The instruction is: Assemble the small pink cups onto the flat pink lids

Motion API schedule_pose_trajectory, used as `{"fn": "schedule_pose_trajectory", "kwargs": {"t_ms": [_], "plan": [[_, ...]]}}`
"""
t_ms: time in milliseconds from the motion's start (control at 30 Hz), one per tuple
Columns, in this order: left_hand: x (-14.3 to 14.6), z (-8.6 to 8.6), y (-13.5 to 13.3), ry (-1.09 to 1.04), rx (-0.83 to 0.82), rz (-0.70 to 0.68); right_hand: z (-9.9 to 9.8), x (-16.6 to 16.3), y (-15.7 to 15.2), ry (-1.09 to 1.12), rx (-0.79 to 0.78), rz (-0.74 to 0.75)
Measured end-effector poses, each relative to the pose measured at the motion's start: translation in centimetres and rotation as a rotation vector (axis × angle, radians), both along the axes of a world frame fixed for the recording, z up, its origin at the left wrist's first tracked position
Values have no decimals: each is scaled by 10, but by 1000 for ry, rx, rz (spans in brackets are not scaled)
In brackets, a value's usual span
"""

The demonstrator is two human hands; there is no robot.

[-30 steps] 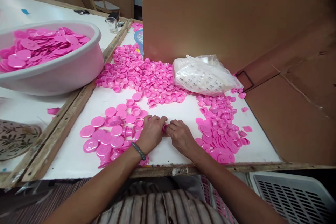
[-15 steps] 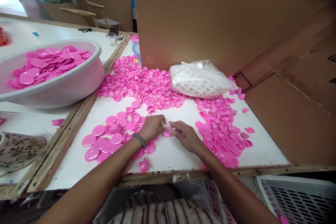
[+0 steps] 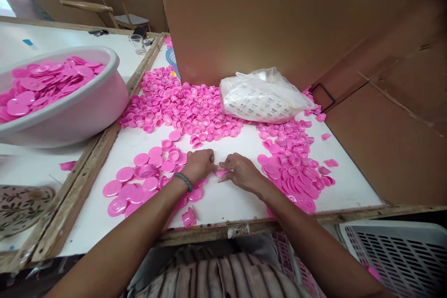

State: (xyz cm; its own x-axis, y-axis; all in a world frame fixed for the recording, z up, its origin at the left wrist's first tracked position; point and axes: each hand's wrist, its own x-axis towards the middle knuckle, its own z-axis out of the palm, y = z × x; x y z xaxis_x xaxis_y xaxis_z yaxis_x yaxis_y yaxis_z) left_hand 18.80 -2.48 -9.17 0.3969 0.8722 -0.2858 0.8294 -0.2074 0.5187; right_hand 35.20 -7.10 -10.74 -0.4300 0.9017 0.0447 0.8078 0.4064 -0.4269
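My left hand (image 3: 199, 166), with a beaded bracelet at the wrist, has its fingers curled and its thumb stretched toward the other hand. My right hand (image 3: 242, 173) meets it at the fingertips, in a pinch. What the fingers hold is too small to make out. A pink plastic disc (image 3: 221, 173) shows between and beneath the fingertips; whether it is gripped or lies on the table, I cannot tell. Pink round lids (image 3: 127, 191) lie loosely beside my left wrist. A small pink flanged cup (image 3: 189, 217) rests by the table's front edge. Stacked pink discs (image 3: 296, 181) lie right of my right hand.
Many small pink cups (image 3: 195, 107) cover the back of the white table (image 3: 237, 205). A plastic bag of printed white pieces (image 3: 265, 98) sits against a cardboard wall (image 3: 251, 18). A large basin (image 3: 111, 79) of pink discs stands left; a crate (image 3: 401, 247) is below right.
My fingertips have come together; the right fingers now reach the left thumb, closing the gap between them. The whole view has shifted slightly.
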Motion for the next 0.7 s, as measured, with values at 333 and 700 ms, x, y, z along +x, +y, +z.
{"fn": "schedule_pose_trajectory", "kwargs": {"t_ms": [333,700], "plan": [[-3,4,-17,-59,55,40,13,-8,-25,-9,40,-153],[-5,3,-6,-26,-35,-18,4,12,-4,189,-211,53]]}}
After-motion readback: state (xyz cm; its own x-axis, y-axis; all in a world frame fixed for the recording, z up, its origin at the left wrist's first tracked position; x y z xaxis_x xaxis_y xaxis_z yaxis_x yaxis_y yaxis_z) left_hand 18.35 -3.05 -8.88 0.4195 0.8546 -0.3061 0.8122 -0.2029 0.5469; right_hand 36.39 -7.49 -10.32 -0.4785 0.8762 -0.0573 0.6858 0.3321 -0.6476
